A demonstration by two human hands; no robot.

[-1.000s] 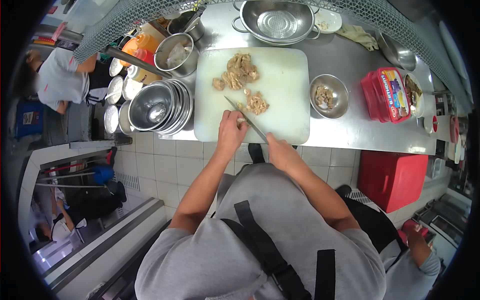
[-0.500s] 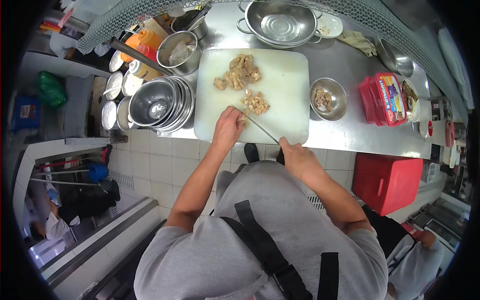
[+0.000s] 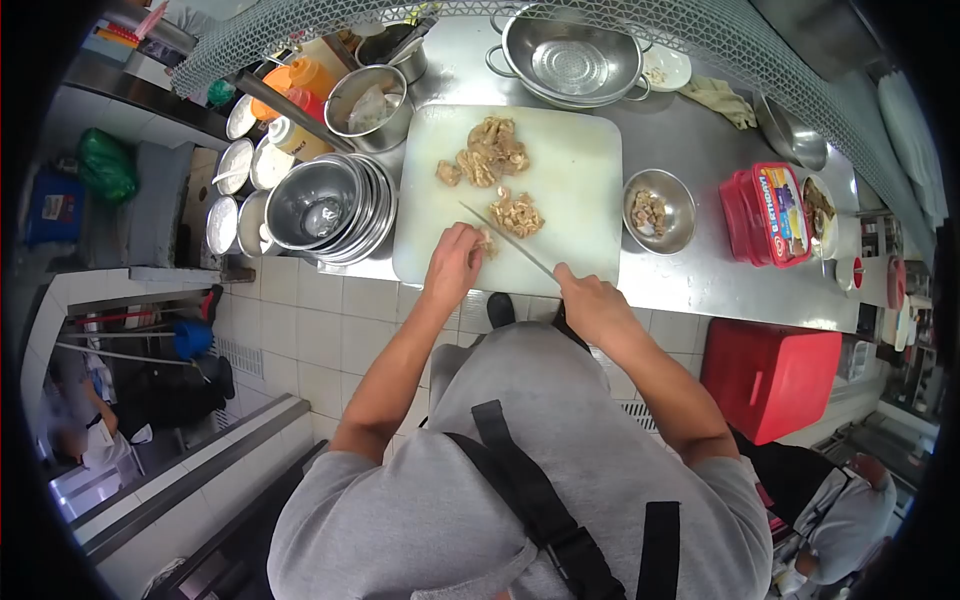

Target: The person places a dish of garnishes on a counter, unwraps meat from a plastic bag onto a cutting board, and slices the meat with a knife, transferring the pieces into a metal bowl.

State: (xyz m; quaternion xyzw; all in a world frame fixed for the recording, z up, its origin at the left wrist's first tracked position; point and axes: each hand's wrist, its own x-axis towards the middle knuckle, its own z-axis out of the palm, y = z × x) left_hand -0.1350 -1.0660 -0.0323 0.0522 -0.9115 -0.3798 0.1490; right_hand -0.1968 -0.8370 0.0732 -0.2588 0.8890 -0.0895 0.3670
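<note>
My right hand [image 3: 598, 308] grips a knife [image 3: 512, 240] by its handle, the blade slanting up and left over the white cutting board [image 3: 580, 180]. The blade lies between the chopped pile and my left fingers. My left hand [image 3: 456, 262] rests at the board's near side, fingertips curled on a small piece of meat [image 3: 487, 243], which they partly cover. Just beyond the blade is a heap of chopped meat [image 3: 517, 212]. Larger pale-brown meat chunks [image 3: 493, 150] sit farther back. Right of the board, a steel bowl [image 3: 675, 215] holds cut meat bits.
Stacked steel bowls [image 3: 315, 205] flank the board's left side, near sauce bottles [image 3: 296, 138] and a steel pot [image 3: 370, 108]. A colander [image 3: 572, 65] stands behind. Rightward are a red tub [image 3: 742, 215] and a red cooler [image 3: 770, 380]. Other people are at both sides.
The knife blade has moved away from my left fingertips, towards the chopped heap. My left hand has drawn back slightly towards me. The whole view has shifted a little.
</note>
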